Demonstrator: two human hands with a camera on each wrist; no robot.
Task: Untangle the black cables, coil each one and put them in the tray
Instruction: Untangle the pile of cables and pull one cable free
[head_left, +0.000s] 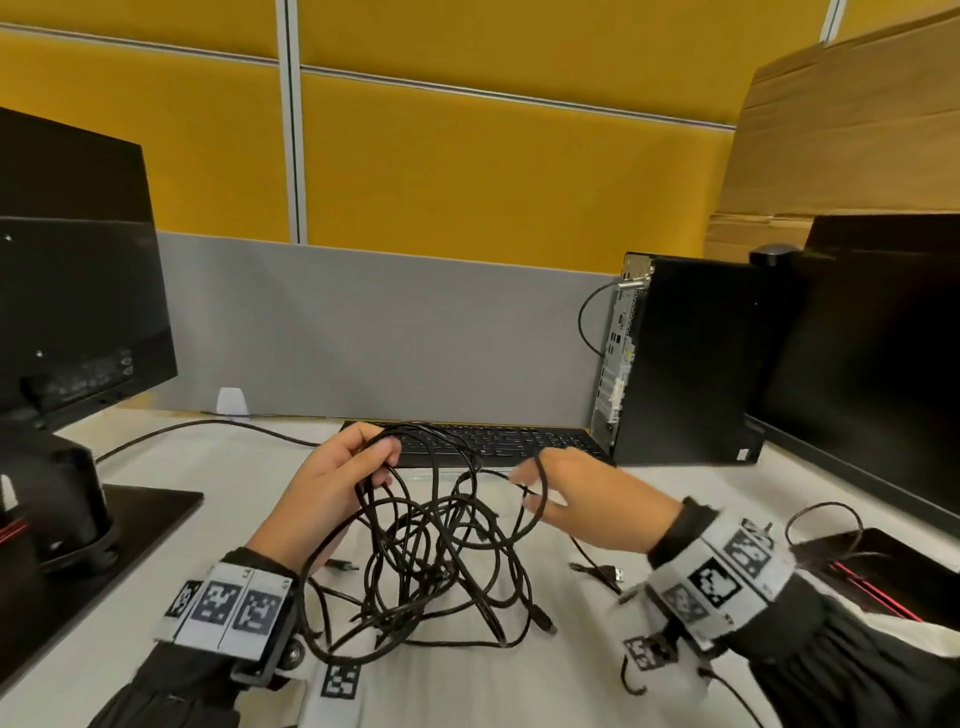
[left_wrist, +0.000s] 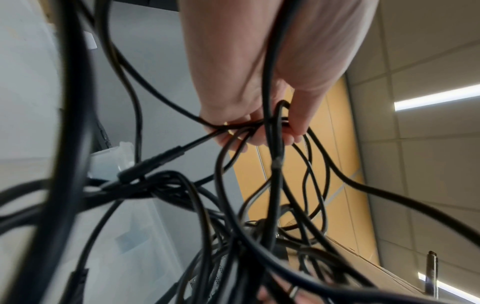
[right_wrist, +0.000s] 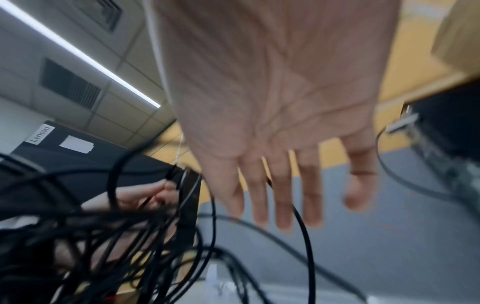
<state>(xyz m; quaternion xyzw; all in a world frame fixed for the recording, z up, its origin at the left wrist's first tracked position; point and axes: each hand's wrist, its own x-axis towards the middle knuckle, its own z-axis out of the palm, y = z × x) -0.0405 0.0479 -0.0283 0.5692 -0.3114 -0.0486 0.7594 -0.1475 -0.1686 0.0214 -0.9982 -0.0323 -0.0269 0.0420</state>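
Note:
A tangle of black cables (head_left: 441, 561) hangs from my left hand (head_left: 382, 462) down to the white desk (head_left: 519, 675). That hand is raised above the desk, and its fingers curl round several strands (left_wrist: 270, 123). To the right, my right hand (head_left: 530, 488) is held out with straight, spread fingers (right_wrist: 283, 195). One cable loop (head_left: 543, 483) lies across those fingers, and in the right wrist view a strand (right_wrist: 303, 230) runs between them. A clear plastic tray (left_wrist: 135, 236) shows behind the cables in the left wrist view. Loose plugs (head_left: 543, 621) trail on the desk.
A black keyboard (head_left: 493, 441) lies just behind the hands. A black PC tower (head_left: 685, 358) and a monitor (head_left: 872, 364) stand on the right. Another monitor (head_left: 78, 312) with its base (head_left: 104, 519) stands on the left. A grey partition (head_left: 389, 322) closes the back.

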